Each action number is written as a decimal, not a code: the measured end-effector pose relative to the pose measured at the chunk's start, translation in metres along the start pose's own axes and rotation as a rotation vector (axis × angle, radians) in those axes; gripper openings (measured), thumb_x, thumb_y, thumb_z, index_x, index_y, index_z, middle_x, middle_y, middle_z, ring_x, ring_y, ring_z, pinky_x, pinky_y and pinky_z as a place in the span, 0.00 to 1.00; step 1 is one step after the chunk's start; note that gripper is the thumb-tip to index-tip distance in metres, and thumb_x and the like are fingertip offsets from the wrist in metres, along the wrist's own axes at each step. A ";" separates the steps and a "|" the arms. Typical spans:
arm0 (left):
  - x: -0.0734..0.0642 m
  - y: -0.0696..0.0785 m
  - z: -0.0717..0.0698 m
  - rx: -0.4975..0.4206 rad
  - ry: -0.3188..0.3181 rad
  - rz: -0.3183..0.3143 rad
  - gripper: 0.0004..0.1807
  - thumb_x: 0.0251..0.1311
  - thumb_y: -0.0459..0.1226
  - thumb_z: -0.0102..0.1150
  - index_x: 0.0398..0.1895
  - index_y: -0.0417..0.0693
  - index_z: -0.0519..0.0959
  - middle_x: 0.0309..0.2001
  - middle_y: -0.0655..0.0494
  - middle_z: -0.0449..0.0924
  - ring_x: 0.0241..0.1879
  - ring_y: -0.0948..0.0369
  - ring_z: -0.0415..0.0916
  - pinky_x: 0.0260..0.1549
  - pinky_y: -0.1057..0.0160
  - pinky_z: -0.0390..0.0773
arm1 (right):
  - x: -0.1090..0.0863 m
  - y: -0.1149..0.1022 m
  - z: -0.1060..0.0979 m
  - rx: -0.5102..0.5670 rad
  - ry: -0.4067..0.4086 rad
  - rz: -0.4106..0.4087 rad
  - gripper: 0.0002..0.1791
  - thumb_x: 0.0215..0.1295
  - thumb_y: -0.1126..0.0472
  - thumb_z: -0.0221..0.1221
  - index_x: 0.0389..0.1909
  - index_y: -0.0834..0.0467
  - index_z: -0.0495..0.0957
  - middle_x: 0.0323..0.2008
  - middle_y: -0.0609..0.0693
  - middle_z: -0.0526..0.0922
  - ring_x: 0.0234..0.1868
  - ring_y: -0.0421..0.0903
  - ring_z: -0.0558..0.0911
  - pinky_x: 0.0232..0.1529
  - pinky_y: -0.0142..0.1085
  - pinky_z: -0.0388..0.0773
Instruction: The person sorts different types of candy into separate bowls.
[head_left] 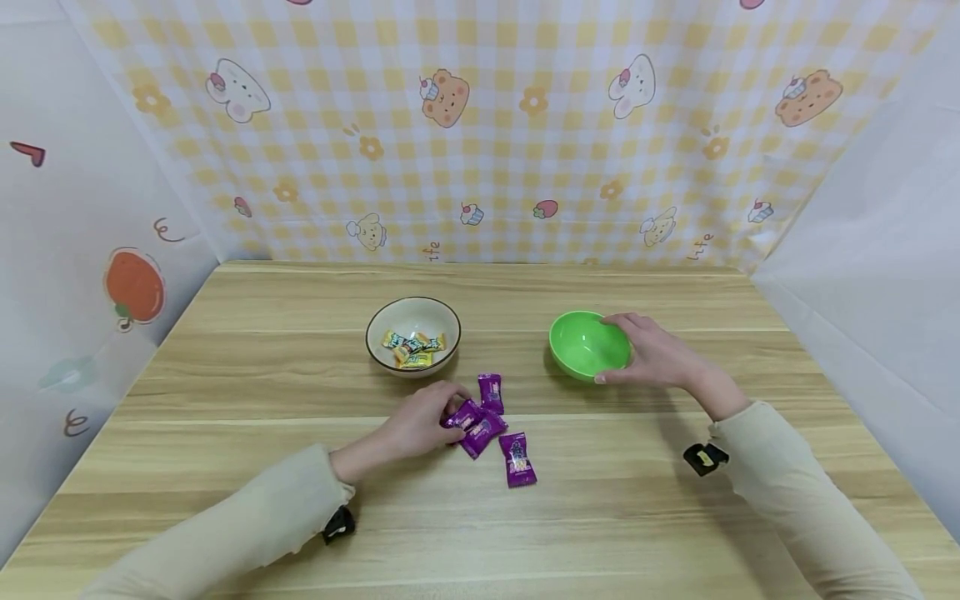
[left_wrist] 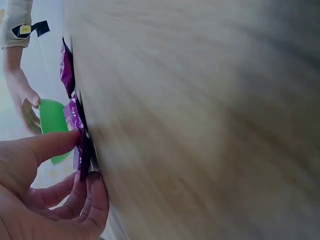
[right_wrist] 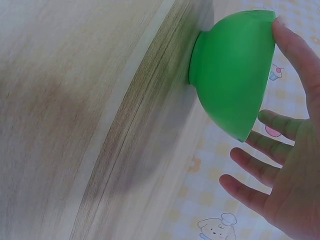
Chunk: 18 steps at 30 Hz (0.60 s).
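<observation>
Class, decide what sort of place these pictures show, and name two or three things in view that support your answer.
Probably a staged indoor tabletop workspace: a wood-grain table, a yellow-checked cartoon-print cloth hanging behind it, and pale sheets closing in both sides. Home or studio: unclear.

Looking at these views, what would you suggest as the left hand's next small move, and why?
Probably the left hand should lift the purple packet between its thumb and fingers toward the green bowl: that bowl looks empty and the right hand steadies its rim, while the cream bowl already holds yellow packets.
</observation>
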<state>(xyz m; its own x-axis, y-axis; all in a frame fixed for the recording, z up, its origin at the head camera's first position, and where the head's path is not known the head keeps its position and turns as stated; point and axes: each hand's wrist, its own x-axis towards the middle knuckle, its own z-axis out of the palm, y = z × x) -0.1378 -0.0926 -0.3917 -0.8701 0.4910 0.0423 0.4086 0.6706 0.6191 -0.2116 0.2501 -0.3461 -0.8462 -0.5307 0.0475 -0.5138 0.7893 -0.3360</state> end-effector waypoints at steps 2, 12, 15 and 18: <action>0.000 0.001 0.001 -0.007 -0.006 0.014 0.24 0.41 0.30 0.65 0.46 0.41 0.72 0.34 0.55 0.70 0.35 0.60 0.68 0.36 0.59 0.69 | 0.000 0.000 0.000 -0.002 0.000 0.001 0.51 0.38 0.35 0.64 0.58 0.64 0.62 0.52 0.62 0.66 0.53 0.59 0.64 0.48 0.54 0.65; 0.001 0.000 0.002 -0.089 -0.011 0.071 0.19 0.45 0.25 0.60 0.43 0.43 0.73 0.39 0.51 0.76 0.38 0.58 0.73 0.39 0.60 0.71 | -0.001 0.000 0.000 -0.005 -0.007 0.009 0.51 0.37 0.35 0.64 0.58 0.64 0.61 0.53 0.62 0.66 0.54 0.59 0.64 0.48 0.54 0.64; 0.001 0.001 0.001 -0.136 -0.017 0.039 0.17 0.47 0.26 0.59 0.43 0.43 0.74 0.35 0.53 0.77 0.35 0.60 0.73 0.35 0.63 0.72 | -0.001 0.000 0.000 -0.010 -0.003 0.009 0.51 0.37 0.35 0.64 0.58 0.63 0.61 0.53 0.62 0.66 0.54 0.59 0.64 0.48 0.54 0.65; 0.001 0.002 -0.001 -0.218 -0.029 -0.017 0.16 0.49 0.26 0.58 0.43 0.42 0.74 0.32 0.53 0.76 0.29 0.61 0.73 0.27 0.65 0.74 | -0.001 0.000 0.000 -0.015 -0.005 0.007 0.51 0.37 0.35 0.64 0.58 0.63 0.61 0.53 0.62 0.66 0.54 0.58 0.64 0.47 0.54 0.65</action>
<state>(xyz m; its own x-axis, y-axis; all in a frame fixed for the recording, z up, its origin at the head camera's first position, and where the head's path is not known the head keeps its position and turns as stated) -0.1386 -0.0913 -0.3900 -0.8668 0.4986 0.0094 0.3217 0.5447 0.7744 -0.2108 0.2503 -0.3462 -0.8490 -0.5268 0.0411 -0.5104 0.7974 -0.3220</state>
